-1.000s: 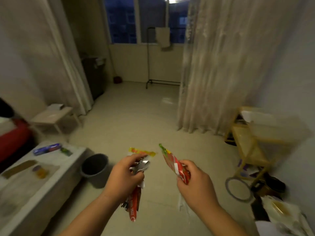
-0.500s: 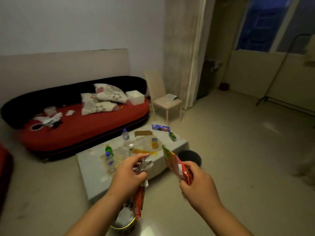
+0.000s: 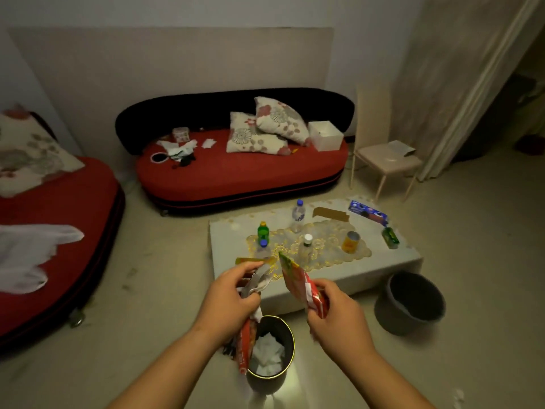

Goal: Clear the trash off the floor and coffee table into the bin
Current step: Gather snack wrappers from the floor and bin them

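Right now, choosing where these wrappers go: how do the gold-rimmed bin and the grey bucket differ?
The gold-rimmed bin is dark, the grey bucket plain and wider. The bin holds white paper; the bucket looks empty. The bin stands under the left hand, the bucket by the coffee table. Both stand upright.

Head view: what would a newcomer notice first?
Both hands sit centre-frame: the left hand grips a bunch of wrappers over a small gold-rimmed bin holding white tissue, while the right hand pinches a red snack packet. Behind them, the coffee table carries bottles and a can, and a red sofa spans the back wall.
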Demonstrator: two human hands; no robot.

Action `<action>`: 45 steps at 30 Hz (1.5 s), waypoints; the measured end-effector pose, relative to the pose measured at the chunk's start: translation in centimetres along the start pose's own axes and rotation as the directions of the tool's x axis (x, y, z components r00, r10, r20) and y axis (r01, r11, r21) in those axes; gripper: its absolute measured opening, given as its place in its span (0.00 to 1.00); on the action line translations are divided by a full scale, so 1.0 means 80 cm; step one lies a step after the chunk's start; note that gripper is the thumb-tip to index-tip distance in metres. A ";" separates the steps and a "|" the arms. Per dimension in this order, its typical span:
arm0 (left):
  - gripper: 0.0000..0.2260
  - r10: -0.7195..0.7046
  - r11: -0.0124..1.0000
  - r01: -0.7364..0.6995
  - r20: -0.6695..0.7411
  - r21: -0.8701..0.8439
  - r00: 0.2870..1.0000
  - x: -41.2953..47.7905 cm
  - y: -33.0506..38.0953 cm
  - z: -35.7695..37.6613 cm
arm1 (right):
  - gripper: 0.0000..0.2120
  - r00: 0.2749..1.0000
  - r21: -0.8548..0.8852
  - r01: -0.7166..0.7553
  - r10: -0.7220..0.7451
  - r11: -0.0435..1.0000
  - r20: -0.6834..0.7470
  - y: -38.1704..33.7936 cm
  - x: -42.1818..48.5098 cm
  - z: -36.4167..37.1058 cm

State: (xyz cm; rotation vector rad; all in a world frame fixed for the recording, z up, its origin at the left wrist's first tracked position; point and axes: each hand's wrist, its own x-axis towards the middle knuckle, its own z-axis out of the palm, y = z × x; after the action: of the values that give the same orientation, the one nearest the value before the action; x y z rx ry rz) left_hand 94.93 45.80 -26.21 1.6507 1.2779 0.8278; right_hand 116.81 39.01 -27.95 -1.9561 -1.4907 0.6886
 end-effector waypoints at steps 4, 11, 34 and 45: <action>0.27 -0.097 0.995 0.097 -0.025 -0.013 0.995 0.040 -0.038 0.030 | 0.22 0.996 0.011 -0.024 0.023 1.000 0.091 0.047 0.061 0.035; 0.25 -0.223 0.973 0.221 -0.023 -0.067 0.974 0.104 -0.126 0.101 | 0.21 0.982 -0.015 -0.080 0.081 0.997 0.168 0.148 0.126 0.121; 0.27 -0.497 0.864 0.503 0.165 0.012 0.852 0.167 -0.642 0.283 | 0.22 0.873 -0.071 -0.362 0.365 0.929 0.322 0.472 0.193 0.517; 0.28 -0.476 0.879 0.458 0.188 0.130 0.859 0.164 -0.643 0.273 | 0.19 0.859 -0.125 -0.358 0.379 0.925 0.345 0.469 0.208 0.524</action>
State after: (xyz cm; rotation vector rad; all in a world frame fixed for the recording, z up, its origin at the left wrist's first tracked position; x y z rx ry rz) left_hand 97.39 58.48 -82.14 1.3566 1.4859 0.2940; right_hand 116.51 53.03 -84.94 -2.2792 -1.3522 1.2483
